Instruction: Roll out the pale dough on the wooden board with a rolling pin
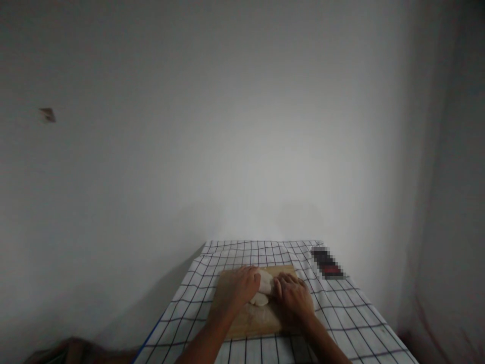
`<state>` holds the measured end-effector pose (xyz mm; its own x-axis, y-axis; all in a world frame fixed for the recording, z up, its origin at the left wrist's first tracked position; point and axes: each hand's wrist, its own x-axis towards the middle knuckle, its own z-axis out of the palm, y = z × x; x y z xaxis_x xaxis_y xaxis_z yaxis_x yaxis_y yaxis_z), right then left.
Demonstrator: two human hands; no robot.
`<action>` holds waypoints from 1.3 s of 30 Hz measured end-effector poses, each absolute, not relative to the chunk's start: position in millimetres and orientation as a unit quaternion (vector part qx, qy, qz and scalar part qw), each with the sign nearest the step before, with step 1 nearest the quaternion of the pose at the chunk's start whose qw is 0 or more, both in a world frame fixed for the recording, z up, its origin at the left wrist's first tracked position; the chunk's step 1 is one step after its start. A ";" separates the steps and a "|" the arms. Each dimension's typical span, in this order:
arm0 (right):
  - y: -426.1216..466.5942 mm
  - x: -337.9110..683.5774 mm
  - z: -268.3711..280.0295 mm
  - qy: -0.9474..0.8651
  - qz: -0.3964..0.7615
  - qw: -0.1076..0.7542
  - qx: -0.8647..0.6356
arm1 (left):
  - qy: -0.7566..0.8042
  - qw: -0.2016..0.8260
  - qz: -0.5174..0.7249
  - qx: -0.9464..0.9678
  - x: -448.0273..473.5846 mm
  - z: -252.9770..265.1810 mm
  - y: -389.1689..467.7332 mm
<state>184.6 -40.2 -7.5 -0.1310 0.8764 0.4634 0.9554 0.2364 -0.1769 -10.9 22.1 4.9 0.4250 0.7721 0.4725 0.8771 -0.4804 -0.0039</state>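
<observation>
A pale lump of dough (pixel 266 283) lies on a wooden cutting board (pixel 250 326), with a smaller rounded part of it bulging toward me. My left hand (pixel 245 284) grips the dough's left side, fingers curled over its top. On the right side, my right hand (pixel 292 293) presses against the dough with its fingers bent round the edge. Both hands hide the dough's two ends, so its full shape does not show. Light smears that look like flour mark the board near the dough.
The board rests on a table with a white, dark-checked cloth (pixel 182 308). A blurred-out dark and red object (pixel 328 264) lies at the table's right edge. A pale wall (pixel 242 126) rises directly behind the table. Something dark brown (pixel 76 349) stands at the lower left.
</observation>
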 end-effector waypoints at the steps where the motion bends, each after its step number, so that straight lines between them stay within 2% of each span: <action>1: -34.7 187.6 -5.7 -0.750 -0.079 0.236 -0.612 | -0.497 0.129 -0.208 -0.833 -10.1 2.7 23.3; 14: 15.1 205.8 12.1 -0.768 -0.033 0.139 -0.625 | -0.503 0.166 -0.193 -0.826 0.0 -12.2 41.8; 39: 26.4 208.1 5.5 -0.782 -0.081 0.093 -0.611 | -0.557 0.118 -0.202 -0.797 8.0 -2.0 40.8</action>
